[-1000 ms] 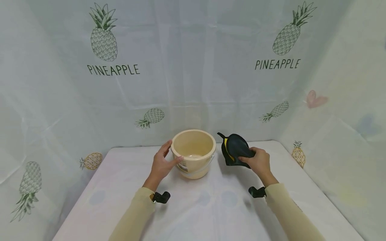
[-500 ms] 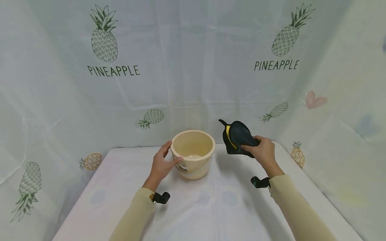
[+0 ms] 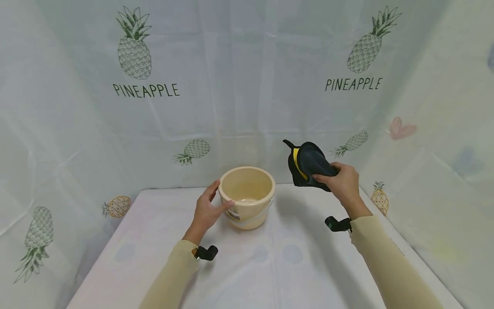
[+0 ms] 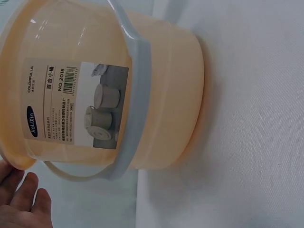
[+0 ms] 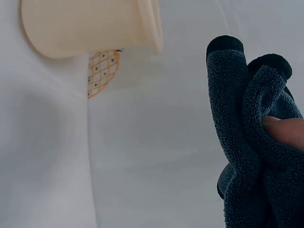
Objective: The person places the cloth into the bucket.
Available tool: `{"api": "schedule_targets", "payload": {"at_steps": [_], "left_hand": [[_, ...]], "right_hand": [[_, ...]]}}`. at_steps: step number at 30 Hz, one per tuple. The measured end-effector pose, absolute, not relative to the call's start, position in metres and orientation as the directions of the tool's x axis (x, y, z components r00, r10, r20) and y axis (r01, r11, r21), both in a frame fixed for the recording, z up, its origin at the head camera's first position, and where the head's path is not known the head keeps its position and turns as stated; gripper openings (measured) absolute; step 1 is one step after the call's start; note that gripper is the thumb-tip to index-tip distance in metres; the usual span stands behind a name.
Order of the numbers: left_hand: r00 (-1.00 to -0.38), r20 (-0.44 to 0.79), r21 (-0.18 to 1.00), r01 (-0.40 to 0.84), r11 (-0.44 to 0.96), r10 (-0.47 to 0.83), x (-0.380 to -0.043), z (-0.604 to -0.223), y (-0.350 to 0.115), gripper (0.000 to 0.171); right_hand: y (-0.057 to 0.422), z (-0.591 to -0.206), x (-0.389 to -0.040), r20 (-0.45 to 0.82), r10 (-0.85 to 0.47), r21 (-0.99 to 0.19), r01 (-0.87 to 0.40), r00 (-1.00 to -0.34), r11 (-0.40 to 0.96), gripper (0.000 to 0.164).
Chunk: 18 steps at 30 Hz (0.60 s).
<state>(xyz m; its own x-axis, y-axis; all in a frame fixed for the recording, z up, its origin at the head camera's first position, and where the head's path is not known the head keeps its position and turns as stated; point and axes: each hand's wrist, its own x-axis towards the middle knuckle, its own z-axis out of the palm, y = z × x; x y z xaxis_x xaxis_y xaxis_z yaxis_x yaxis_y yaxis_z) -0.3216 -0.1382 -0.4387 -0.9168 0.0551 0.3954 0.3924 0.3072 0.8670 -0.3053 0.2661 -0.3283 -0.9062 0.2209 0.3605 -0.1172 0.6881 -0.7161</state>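
A cream plastic bucket [image 3: 247,214] stands upright on the table, with a printed label [image 4: 76,104] and a pale handle [image 4: 137,90] hanging down its side. My left hand [image 3: 206,212] holds it at the left of the rim, thumb at the front edge and fingers farther back. To the right of the bucket, my right hand [image 3: 343,182] grips a dark blue towel [image 3: 314,161] with black edging and a yellow strip. Bunched up, the towel hangs in the air above the table; the thumb [image 5: 285,130] presses into its folds in the right wrist view.
A white cloth with faint spots covers the table [image 3: 154,219]. Behind it and at both sides hang pale sheets [image 3: 247,86] printed with pineapples. Each wrist carries a small black camera, such as the right one [image 3: 337,224].
My right hand has lifted the towel up and a little to the right, away from the table. The left hand and the bucket have stayed in place.
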Motion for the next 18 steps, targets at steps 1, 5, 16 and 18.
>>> {"api": "schedule_targets", "payload": {"at_steps": [1, 5, 16, 18], "left_hand": [[-0.917, 0.394, 0.867, 0.391, 0.309, 0.055, -0.3218, -0.4388, -0.1384, 0.091], [-0.918, 0.394, 0.866, 0.39, 0.314, 0.053, -0.3233, -0.4396, -0.1392, 0.091], [-0.921, 0.386, 0.866, 0.382, 0.321, 0.056, -0.322, -0.4386, -0.1383, 0.093], [-0.921, 0.386, 0.868, 0.381, 0.318, 0.052, -0.3218, -0.4385, -0.1377, 0.092]], "right_hand": [[0.2664, -0.327, -0.3052, 0.358, 0.223, -0.719, -0.116, -0.907, 0.685, 0.059], [0.2663, -0.3233, -0.3045, 0.354, 0.223, -0.729, -0.118, -0.908, 0.674, 0.059], [0.265, -0.3221, -0.3024, 0.304, 0.235, -0.789, -0.106, -0.923, 0.605, 0.059], [0.2638, -0.3225, -0.3028, 0.308, 0.234, -0.788, -0.11, -0.922, 0.605, 0.059]]}}
